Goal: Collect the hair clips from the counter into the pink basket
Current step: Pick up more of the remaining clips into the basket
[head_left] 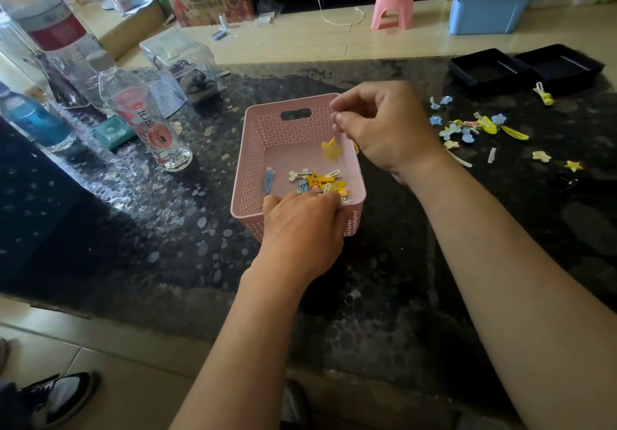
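The pink basket (267, 135) stands mid-counter with several hair clips (314, 181) on its floor. My left hand (300, 226) grips the basket's near rim, fingers curled over the edge. My right hand (384, 125) hovers over the basket's right rim with curled fingers, thumb and forefinger pinched. A blurred yellow star clip (331, 149) is just under those fingertips, inside the basket; whether it touches them I cannot tell. A yellow bit (356, 146) peeks from under the palm. Several more clips (480, 127) lie scattered on the counter to the right.
Clear bottles (147, 119) and a blue bottle (33, 119) stand at the left, with a clear box (180, 52) behind them. Two dark open trays (524, 69) sit at the far right. The dark counter (133, 229) ends at a near edge.
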`<state>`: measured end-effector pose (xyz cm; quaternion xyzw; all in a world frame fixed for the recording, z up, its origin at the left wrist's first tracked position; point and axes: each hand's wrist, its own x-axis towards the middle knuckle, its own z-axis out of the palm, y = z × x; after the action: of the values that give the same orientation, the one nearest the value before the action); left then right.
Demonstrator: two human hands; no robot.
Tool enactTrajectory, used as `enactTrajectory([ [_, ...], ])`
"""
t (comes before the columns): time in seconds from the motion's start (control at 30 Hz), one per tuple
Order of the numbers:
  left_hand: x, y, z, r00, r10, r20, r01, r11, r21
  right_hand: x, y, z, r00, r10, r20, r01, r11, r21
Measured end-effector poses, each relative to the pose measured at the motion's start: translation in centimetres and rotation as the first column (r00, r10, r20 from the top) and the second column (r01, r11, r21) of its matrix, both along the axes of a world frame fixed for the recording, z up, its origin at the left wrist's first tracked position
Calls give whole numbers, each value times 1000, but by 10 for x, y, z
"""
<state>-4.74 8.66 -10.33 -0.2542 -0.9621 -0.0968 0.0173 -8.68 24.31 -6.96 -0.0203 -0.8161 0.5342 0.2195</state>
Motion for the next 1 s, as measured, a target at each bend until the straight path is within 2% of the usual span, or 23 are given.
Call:
enactTrajectory([
  [0.07,-1,-1,2,1000,-2,-7,2,1000,11,1,1,-4,999,-49,16,48,995,83],
  [0.13,-4,-2,3,1000,-4,-6,4,1000,18,1,10,-11,985,-166,45,153,967,203],
  [0.23,-12,-3,4,1000,0,11,0,1000,26,-4,27,-30,924,-310,222,206,896,394],
  [0.33,-20,-3,2,1000,8,-2,-8,999,42,-23,29,-53,872,-335,357,117,851,512],
  [0.5,-28,0,-1,999,29,-18,-28,999,46,-61,25,-84,792,-319,521,-42,822,567],
  [0.57,-31,0,-2,999,32,-25,-31,998,54,-72,26,-88,761,-341,552,-97,781,617],
  [0.63,-33,1,-3,999,35,-36,-33,997,69,-78,26,-90,758,-375,534,-128,717,686],
  [0.77,-36,2,-4,998,37,-42,-33,996,79,-82,24,-88,818,-447,362,-63,556,829],
  [0.87,-36,3,-5,998,42,-39,-40,997,64,-82,24,-85,835,-432,341,-46,562,826],
  [1.0,-35,3,-5,998,47,-30,-45,997,59,-76,23,-85,865,-401,302,-57,520,852],
])
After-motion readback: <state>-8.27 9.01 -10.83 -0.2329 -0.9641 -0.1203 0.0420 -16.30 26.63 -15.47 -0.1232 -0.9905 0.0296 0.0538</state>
